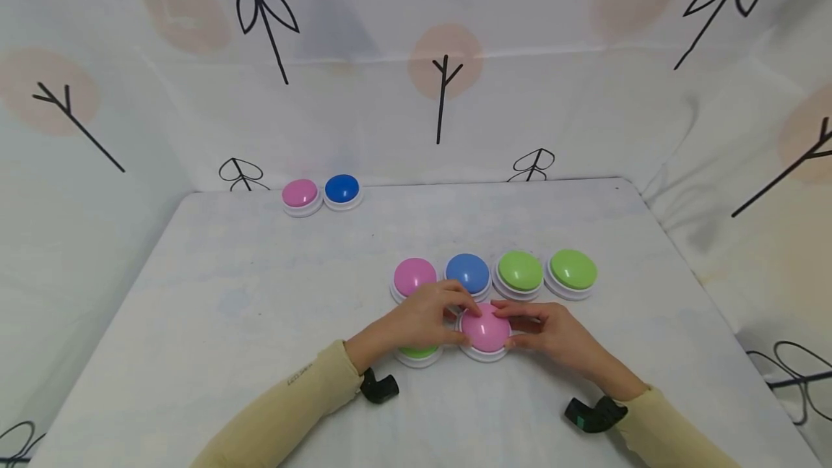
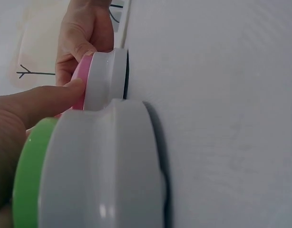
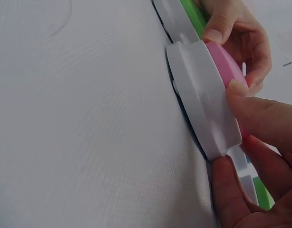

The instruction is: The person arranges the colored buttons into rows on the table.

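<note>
A pink dome push button (image 1: 486, 329) with a white base sits on the white table between both hands. My left hand (image 1: 429, 315) holds its left side, thumb and fingers against the pink dome. From the right, my right hand (image 1: 552, 331) grips the same button; in the right wrist view its thumb lies on the pink dome (image 3: 228, 69) and a finger is at the white base. Beneath my left hand, a green button (image 1: 418, 354) stands beside the pink one, partly covered in the head view. It looms close in the left wrist view, its green dome (image 2: 34, 166) facing left.
Just behind the hands runs a row: a pink button (image 1: 414, 276), a blue button (image 1: 468, 273), a green button (image 1: 520, 270) and another green button (image 1: 573, 269). At the table's back edge stand a pink button (image 1: 300, 193) and a blue button (image 1: 341, 188), by a patterned cloth (image 1: 364, 114).
</note>
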The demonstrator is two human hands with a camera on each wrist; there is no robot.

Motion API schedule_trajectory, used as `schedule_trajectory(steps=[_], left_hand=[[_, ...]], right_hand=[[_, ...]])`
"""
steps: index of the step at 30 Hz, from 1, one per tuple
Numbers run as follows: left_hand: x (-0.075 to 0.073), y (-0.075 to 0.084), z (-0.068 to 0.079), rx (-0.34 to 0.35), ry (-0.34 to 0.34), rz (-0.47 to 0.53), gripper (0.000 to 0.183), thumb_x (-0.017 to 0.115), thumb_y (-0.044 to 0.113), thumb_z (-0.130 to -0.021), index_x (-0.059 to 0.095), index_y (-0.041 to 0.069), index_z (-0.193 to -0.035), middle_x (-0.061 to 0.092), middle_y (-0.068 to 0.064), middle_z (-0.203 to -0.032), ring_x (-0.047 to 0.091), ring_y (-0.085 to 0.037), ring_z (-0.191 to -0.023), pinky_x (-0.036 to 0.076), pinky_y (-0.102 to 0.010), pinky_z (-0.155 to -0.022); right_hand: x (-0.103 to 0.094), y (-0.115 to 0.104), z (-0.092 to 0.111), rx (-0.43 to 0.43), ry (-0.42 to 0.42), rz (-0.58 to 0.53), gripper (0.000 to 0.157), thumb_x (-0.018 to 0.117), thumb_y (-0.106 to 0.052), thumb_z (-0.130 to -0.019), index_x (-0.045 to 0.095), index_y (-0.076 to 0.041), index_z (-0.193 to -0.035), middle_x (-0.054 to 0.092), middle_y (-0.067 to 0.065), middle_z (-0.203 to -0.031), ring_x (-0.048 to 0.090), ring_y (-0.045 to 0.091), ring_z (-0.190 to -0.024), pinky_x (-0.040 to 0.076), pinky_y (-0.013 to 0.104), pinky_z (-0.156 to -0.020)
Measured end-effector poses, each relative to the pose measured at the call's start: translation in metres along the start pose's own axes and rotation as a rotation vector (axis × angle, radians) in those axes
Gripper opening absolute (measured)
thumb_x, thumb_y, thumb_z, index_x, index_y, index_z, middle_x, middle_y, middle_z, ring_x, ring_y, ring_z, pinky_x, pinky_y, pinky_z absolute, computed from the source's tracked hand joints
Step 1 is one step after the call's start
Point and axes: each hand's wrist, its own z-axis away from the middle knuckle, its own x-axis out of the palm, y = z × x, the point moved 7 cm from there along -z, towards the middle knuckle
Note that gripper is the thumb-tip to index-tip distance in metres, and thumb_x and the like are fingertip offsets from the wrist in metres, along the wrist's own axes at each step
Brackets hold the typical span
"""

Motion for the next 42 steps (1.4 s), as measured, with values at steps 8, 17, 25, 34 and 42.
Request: schedule_trajectory(steps=[8, 17, 25, 34, 42], left_hand=[[-0.001, 0.002, -0.002, 0.091, 0.019, -0.001, 0.034, 0.084, 0.018, -0.081, 0.072, 0.018, -0.113, 0.059, 0.009, -0.116, 0.054, -0.003, -0.107, 0.048, -0.014, -0.087], [-0.001, 0.002, -0.006, 0.118, 0.029, 0.049, 0.031, 0.083, 0.016, -0.082, 0.072, 0.016, -0.112, 0.061, 0.009, -0.115, 0.053, -0.003, -0.109, 0.048, -0.016, -0.089], [-0.009, 0.003, -0.004, 0.088, 0.031, 0.214, 0.028, 0.078, 0.012, -0.087, 0.071, 0.014, -0.115, 0.063, 0.008, -0.112, 0.056, -0.004, -0.108, 0.049, -0.021, -0.094], [-0.021, 0.004, -0.002, 0.079, 0.046, 0.283, 0.024, 0.073, 0.011, -0.091, 0.071, 0.011, -0.115, 0.067, 0.003, -0.110, 0.060, -0.014, -0.107, 0.052, -0.028, -0.093], [-0.044, -0.004, 0.006, 0.032, 0.103, 0.253, 0.023, 0.071, 0.018, -0.094, 0.070, 0.010, -0.116, 0.068, -0.003, -0.110, 0.060, -0.012, -0.102, 0.052, -0.031, -0.089]], right_hand=[[0.004, -0.002, -0.002, -0.029, 0.005, -0.017, 0.045, 0.081, -0.009, -0.082, 0.068, -0.002, -0.125, 0.058, 0.019, -0.136, 0.063, 0.014, -0.115, 0.051, 0.027, -0.094], [0.003, -0.005, -0.001, -0.021, -0.001, 0.016, 0.046, 0.081, -0.012, -0.083, 0.067, -0.005, -0.127, 0.060, 0.014, -0.135, 0.062, 0.021, -0.118, 0.050, 0.028, -0.095], [-0.004, -0.009, -0.003, 0.016, 0.020, 0.086, 0.045, 0.082, -0.021, -0.083, 0.070, -0.016, -0.126, 0.065, 0.001, -0.131, 0.060, 0.013, -0.121, 0.050, 0.027, -0.097], [-0.011, -0.009, -0.005, 0.085, 0.051, 0.070, 0.042, 0.079, -0.017, -0.087, 0.069, -0.009, -0.126, 0.067, 0.007, -0.127, 0.063, 0.021, -0.117, 0.052, 0.023, -0.092], [-0.017, -0.013, -0.010, 0.116, 0.083, 0.088, 0.032, 0.077, -0.017, -0.089, 0.071, -0.011, -0.120, 0.071, 0.004, -0.116, 0.066, 0.023, -0.109, 0.053, 0.023, -0.088]])
